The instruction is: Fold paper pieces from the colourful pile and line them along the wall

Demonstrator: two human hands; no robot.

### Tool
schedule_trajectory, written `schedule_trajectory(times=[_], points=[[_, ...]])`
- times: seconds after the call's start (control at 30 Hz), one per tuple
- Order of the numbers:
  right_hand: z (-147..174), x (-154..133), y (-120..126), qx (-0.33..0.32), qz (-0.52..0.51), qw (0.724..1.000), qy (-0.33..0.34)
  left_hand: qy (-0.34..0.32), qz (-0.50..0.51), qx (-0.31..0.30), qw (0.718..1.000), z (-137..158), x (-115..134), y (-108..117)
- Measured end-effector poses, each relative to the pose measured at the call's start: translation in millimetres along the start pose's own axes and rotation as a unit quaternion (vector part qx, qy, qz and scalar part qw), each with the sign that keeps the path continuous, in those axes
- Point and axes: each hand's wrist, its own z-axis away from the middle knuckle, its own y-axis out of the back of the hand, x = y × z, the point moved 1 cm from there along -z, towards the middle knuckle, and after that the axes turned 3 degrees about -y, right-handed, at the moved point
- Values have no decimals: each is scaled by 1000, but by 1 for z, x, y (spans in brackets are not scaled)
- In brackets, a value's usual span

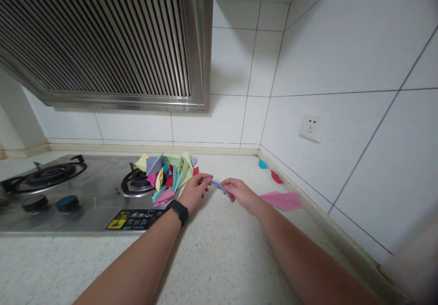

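Two-handed hold on a small purple folded paper [219,186], above the counter [219,250].
From my end of the feed, I see the left hand [195,191] pinching the paper's left end and the right hand [238,193] gripping its right end, fingers hiding much of it. I judge the step in hand to be shaping or adjusting a fold (the creases are too small for me to read). The next move, I'd say, calls for light, even fingertip pressure, so the thin sheet doesn't tear. To the left, a pile of colored papers [176,163] lies over the stove's [102,209] right side; to the right lies a pink paper [282,200], with red [276,177] and blue pieces [263,164] farther off by the wall.
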Motion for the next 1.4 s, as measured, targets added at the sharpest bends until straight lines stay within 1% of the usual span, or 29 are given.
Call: schedule_trajectory(times=[0.1,0.17,0.27,0.37,0.47,0.53,0.8,0.9,0.97,1.07,1.13,1.2,1.27,1.4], points=[[2,-2,0,13,27,999,23,0,-12,8,1000,-1,-2,1],[5,-6,-1,37,79,993,75,5,-20,14,1000,-1,-4,2],[10,-13,-3,76,182,964,177,11,-31,6,999,-1,-3,2],[13,-18,-4,91,252,934,237,12,-34,-13,999,0,-1,0],[13,-20,-4,106,295,913,259,6,-34,-21,999,1,1,-1],[13,-21,-3,117,312,906,262,1,-33,-24,999,2,2,-2],[15,-21,-7,115,329,898,268,-7,-46,-37,998,3,5,-2],[14,-20,-7,129,314,905,254,-12,-37,-27,999,3,5,-2],[11,-18,-5,147,276,924,221,-8,-27,-13,1000,2,4,-2],[5,-14,-3,150,168,962,157,-1,-22,-4,1000,2,2,-2],[2,-12,-2,138,93,978,125,2,-31,-12,999,2,1,-2],[0,-10,-2,118,48,987,99,5,-46,-26,999,3,1,-3],[0,-10,-2,99,30,992,78,5,-63,-41,997,5,2,-4],[1,-8,-3,65,20,995,70,-15,-79,-58,995,6,6,-6]])
